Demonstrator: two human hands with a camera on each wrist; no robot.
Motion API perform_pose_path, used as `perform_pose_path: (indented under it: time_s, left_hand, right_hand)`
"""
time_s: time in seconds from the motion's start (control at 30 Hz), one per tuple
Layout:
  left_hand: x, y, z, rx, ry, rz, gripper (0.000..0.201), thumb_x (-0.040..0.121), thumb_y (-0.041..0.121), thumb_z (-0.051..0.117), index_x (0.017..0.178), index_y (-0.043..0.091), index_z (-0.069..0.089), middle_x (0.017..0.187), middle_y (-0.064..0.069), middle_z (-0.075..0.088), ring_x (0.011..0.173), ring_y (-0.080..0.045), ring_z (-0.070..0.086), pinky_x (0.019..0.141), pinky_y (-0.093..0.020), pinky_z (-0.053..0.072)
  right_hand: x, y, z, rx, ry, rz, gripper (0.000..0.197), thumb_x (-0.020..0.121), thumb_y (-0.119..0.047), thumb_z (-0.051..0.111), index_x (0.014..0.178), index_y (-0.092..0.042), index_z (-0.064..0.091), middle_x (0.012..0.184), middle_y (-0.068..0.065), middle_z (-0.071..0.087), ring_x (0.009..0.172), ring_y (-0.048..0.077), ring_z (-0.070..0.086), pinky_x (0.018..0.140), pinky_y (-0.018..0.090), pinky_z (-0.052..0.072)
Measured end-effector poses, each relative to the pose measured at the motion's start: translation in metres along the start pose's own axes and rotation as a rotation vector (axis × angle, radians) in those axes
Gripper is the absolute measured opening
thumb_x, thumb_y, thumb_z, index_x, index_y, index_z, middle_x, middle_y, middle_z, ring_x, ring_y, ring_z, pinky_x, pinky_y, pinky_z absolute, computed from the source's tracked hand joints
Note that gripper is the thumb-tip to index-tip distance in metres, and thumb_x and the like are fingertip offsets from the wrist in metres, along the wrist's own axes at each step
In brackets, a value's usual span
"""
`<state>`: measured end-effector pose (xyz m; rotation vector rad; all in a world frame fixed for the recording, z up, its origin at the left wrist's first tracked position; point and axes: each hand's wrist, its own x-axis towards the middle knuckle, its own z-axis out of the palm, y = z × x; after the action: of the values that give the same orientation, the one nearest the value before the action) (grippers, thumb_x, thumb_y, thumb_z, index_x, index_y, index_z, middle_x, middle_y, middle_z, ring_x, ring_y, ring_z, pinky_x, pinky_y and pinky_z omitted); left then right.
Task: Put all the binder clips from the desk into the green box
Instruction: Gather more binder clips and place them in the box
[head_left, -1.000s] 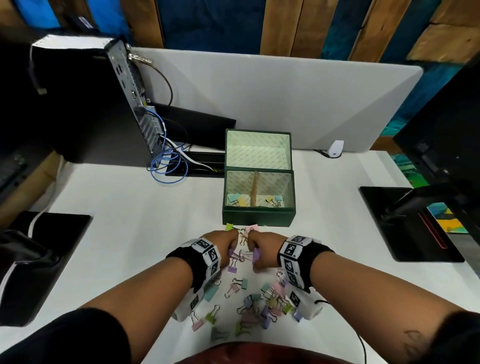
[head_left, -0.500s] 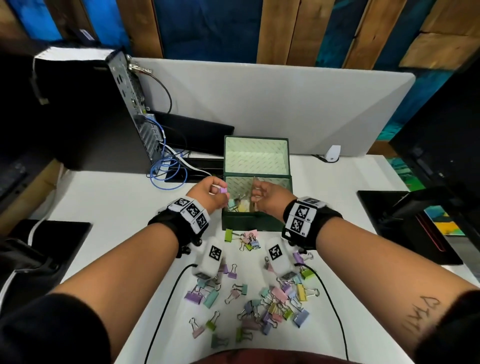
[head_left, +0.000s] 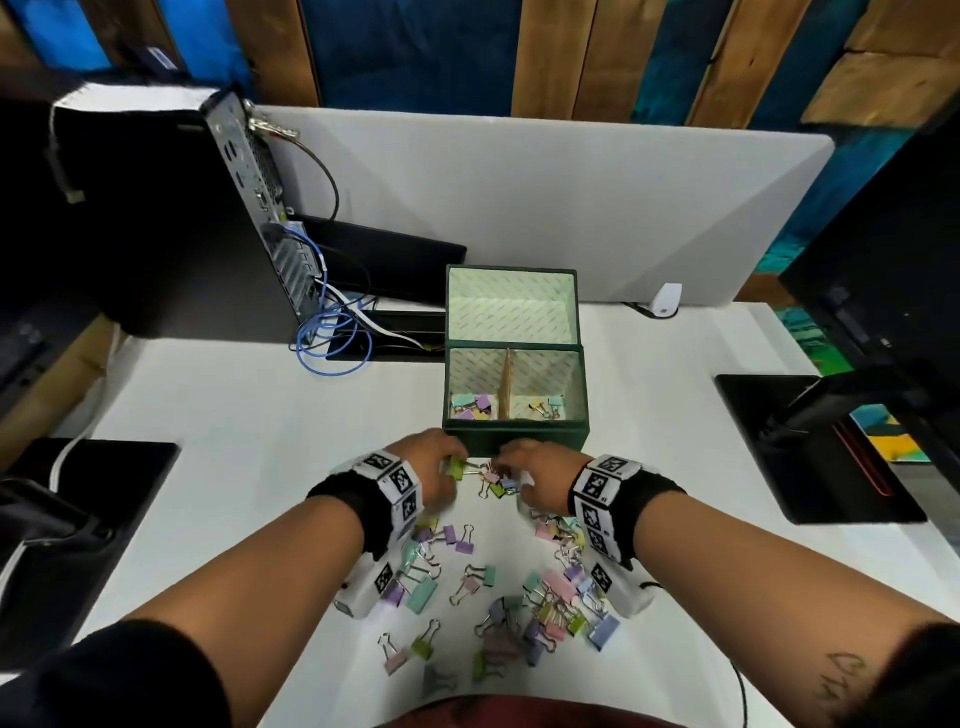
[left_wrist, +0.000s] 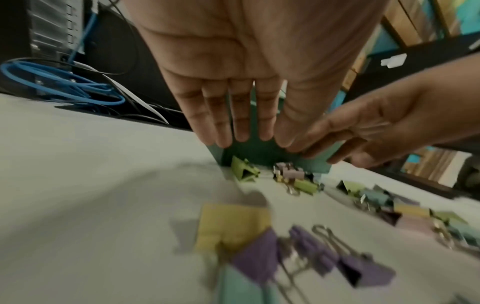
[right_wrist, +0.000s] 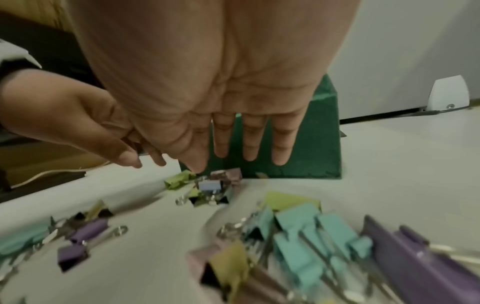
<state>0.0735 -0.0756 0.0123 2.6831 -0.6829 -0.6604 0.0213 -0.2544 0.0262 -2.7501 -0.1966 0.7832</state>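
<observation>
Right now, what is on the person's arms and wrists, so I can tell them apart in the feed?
Both forearms are bare below dark sleeves pushed up near the elbows. Each wrist carries a black band with white blocks printed with black square markers: left wrist band, right wrist band. A white camera unit hangs under each. A thin black cable trails beside the right forearm, which bears dark script. Hands are bare.

The person is wearing black wristbands on both forearms, each carrying a white band (head_left: 396, 486) printed with square black-and-white markers, and a white camera block (head_left: 371, 587) with another such marker is hanging under each wrist. A thin black cable (head_left: 740, 691) is trailing from the right wrist unit. Black sleeves (head_left: 119, 675) are covering the upper arms, dark handwriting (head_left: 844, 680) is showing on the right forearm, and a dark red garment (head_left: 519, 714) is showing at the bottom edge.
</observation>
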Motion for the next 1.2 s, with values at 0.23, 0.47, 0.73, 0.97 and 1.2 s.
perform_pose_path:
  time_s: [0.23,0.47,0.73,0.97,1.2]
  left_hand:
    - [0.004,0.005,0.021,0.197,-0.135,0.014,0.070,0.079,0.022,0.061,0.142,0.024,0.029,0.141,-0.007,0.037,0.126,-0.029,0.043,0.104,-0.039,0.041]
    - [0.004,0.000,0.026,0.185,-0.099,-0.042,0.046,0.075,0.016,0.066,0.119,0.019,0.054,0.124,-0.008,0.043,0.115,-0.027,0.047,0.096,-0.037,0.046]
    - [0.007,-0.005,0.024,0.102,-0.099,-0.078,0.043,0.071,0.007,0.069,0.110,0.018,0.056,0.119,-0.006,0.051,0.107,-0.025,0.054,0.086,-0.029,0.046]
    - [-0.002,-0.015,0.016,-0.111,-0.044,-0.151,0.038,0.074,0.022,0.067,0.110,0.023,0.055,0.116,-0.003,0.047,0.095,-0.019,0.053,0.079,-0.023,0.040]
    - [-0.008,-0.020,0.004,-0.482,0.044,-0.164,0.021,0.078,0.005,0.061,0.088,0.023,0.064,0.092,0.002,0.056,0.073,-0.014,0.052,0.072,-0.023,0.046]
  right_hand:
    - [0.017,0.007,0.022,-0.095,0.019,0.058,0.066,0.079,-0.004,0.061,0.138,-0.024,0.039,0.131,0.011,0.044,0.119,0.034,0.048,0.101,0.036,0.041]
    - [0.011,0.013,0.025,-0.091,-0.012,0.087,0.052,0.078,-0.013,0.067,0.126,-0.018,0.048,0.126,0.012,0.047,0.111,0.031,0.054,0.088,0.030,0.045]
    - [0.006,0.006,0.030,-0.165,-0.008,-0.058,0.045,0.079,-0.014,0.062,0.121,-0.028,0.051,0.118,0.007,0.052,0.107,0.031,0.055,0.084,0.034,0.048]
    - [0.003,0.003,0.029,-0.204,-0.028,-0.182,0.053,0.079,-0.009,0.057,0.124,-0.035,0.048,0.117,0.005,0.052,0.109,0.030,0.053,0.081,0.034,0.045]
    - [0.002,0.003,0.018,-0.163,-0.072,-0.126,0.045,0.076,-0.013,0.065,0.118,-0.022,0.051,0.115,0.005,0.058,0.101,0.026,0.057,0.080,0.033,0.048]
